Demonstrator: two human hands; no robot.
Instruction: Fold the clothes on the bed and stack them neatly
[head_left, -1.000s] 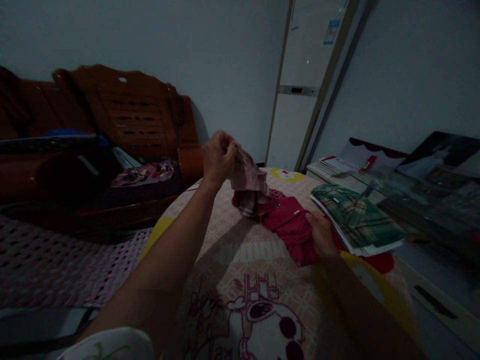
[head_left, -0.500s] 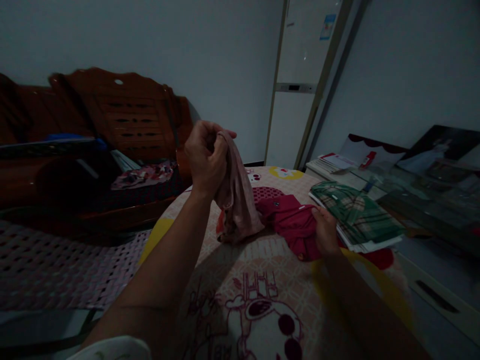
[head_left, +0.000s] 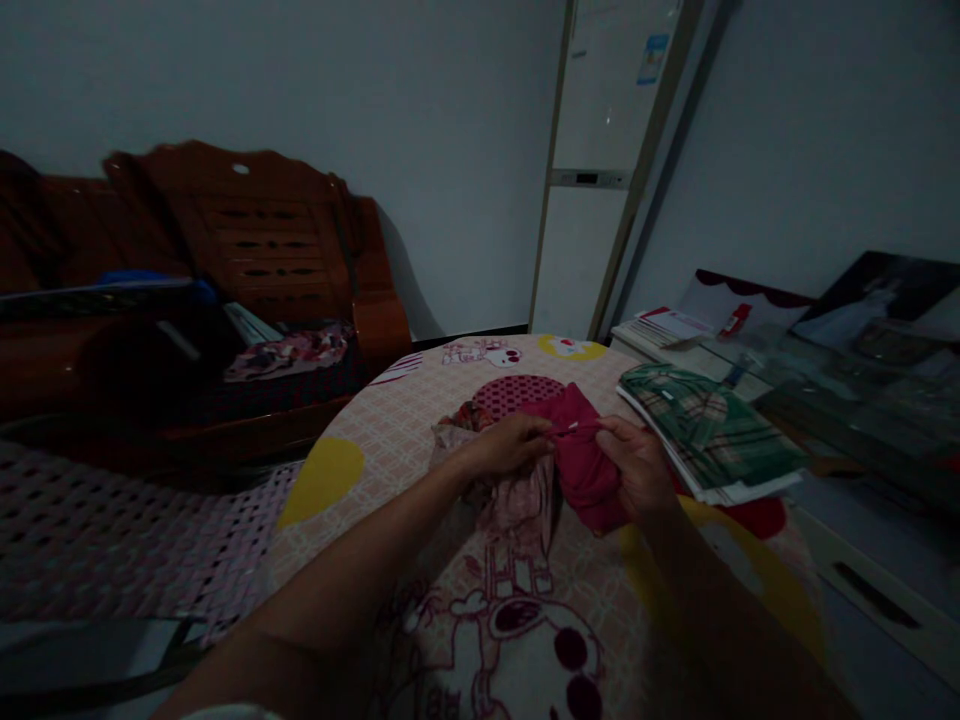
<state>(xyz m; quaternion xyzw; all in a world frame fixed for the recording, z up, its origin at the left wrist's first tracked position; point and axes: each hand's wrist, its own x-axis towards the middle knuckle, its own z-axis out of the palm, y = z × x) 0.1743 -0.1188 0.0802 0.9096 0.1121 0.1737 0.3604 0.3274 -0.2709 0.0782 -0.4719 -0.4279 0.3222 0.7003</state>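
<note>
A magenta garment (head_left: 589, 480) with a small white tag at its upper edge is bunched on the round table. My right hand (head_left: 637, 465) pinches that edge just right of the tag. On the tag's other side, my left hand (head_left: 506, 447) has its fingers closed on the same edge. Beneath my left hand and wrist lies a crumpled pale pink cloth (head_left: 517, 510), with a patterned orange and dark part (head_left: 466, 415) at its far end. Whether the pink cloth and the magenta garment are one piece, I cannot tell.
A patterned cloth (head_left: 397, 420) covers the table. Green plaid fabric (head_left: 712, 430) is stacked at the right. Beyond are a wooden bench (head_left: 262, 230), a woven seat (head_left: 135, 540), a tall white cabinet unit (head_left: 585, 250) and a glass-topped stand (head_left: 847, 370).
My left hand has come down and right from its raised position, lowering the pale pink cloth onto the table. It now grips the magenta edge close to my right hand, which has shifted slightly left.
</note>
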